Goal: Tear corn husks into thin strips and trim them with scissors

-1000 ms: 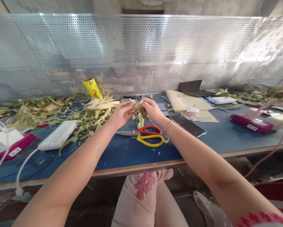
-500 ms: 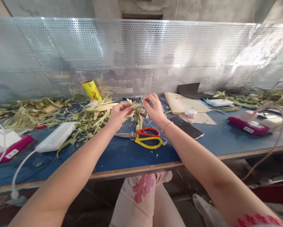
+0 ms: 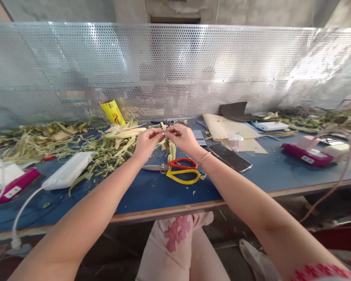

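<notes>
My left hand (image 3: 147, 143) is closed, its fingertips pinching a pale green strip of corn husk (image 3: 163, 126). From the other side my right hand (image 3: 184, 138) pinches the same piece, so the fingertips of both hands meet. The husk's tip sticks up above the fingers, and a leafy length (image 3: 171, 151) shows just below. My fingers partly hide the middle of the piece. Beneath the hands, scissors (image 3: 183, 175) with one red and one yellow handle lie on the blue table, blades pointing left. A heap of corn husks (image 3: 113, 146) spreads left of my left hand.
A yellow tube (image 3: 113, 112) stands tilted behind the husks. At left are a white device (image 3: 68, 171) with a cable and a purple power strip (image 3: 24, 185). A phone (image 3: 230, 157), brown paper (image 3: 230, 127) and another purple power strip (image 3: 305, 155) lie right. A perforated metal screen (image 3: 175, 70) rises behind.
My right hand has moved left and slightly down, from apart to meeting my left hand at the husk. My left hand stays nearly where it was.
</notes>
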The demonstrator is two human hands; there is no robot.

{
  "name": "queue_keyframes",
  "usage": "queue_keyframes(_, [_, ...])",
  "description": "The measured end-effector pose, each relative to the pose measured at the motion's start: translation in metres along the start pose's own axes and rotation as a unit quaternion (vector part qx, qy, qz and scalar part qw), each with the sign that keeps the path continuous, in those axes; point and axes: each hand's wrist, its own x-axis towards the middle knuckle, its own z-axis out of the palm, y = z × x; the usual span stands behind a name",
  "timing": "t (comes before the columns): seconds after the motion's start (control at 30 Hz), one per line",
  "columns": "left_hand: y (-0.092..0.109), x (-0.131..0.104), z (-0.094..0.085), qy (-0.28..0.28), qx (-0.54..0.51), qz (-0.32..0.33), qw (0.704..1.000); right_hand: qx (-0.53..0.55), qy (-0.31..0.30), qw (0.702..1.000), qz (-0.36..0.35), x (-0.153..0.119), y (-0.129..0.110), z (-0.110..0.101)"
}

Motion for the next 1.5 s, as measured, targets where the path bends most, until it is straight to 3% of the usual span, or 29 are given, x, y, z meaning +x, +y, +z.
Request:
queue_keyframes(0.13, [0.001,0.000,-0.001,-0.002,0.032,0.016,0.999,0.080,-0.010,0.994,0.069,0.001,-0.001,0.001])
queue_keyframes(0.33, [-0.004,-0.001,-0.001,0.013,0.059,0.031,0.998,0.180,-0.013,0.977,0.115,0.002,-0.001,0.002])
queue_keyframes(0.53, [-0.011,0.001,0.000,0.030,0.035,0.020,0.999,0.295,-0.007,0.939,0.176,0.003,0.006,0.008])
queue_keyframes(0.83, [0.001,-0.006,0.006,0.040,-0.118,-0.084,0.989,0.186,0.007,0.973,0.136,0.004,0.008,0.011])
queue_keyframes(1.03, [0.003,-0.010,0.009,0.026,-0.096,-0.116,0.988,0.177,0.056,0.973,0.135,0.003,0.013,0.021])
queue_keyframes(1.13, [0.000,-0.010,0.008,0.031,-0.100,-0.119,0.987,0.263,0.060,0.949,0.163,0.003,0.011,0.025])
queue_keyframes(1.33, [-0.005,-0.006,0.005,0.035,-0.081,-0.101,0.991,0.480,0.054,0.838,0.252,0.002,0.003,0.020])
queue_keyframes(1.4, [-0.004,-0.006,0.005,0.026,-0.071,-0.089,0.993,0.505,0.041,0.822,0.261,0.001,0.002,0.017])
queue_keyframes(1.5, [-0.003,-0.007,0.004,0.018,-0.076,-0.086,0.993,0.510,0.037,0.821,0.254,0.000,0.003,0.017])
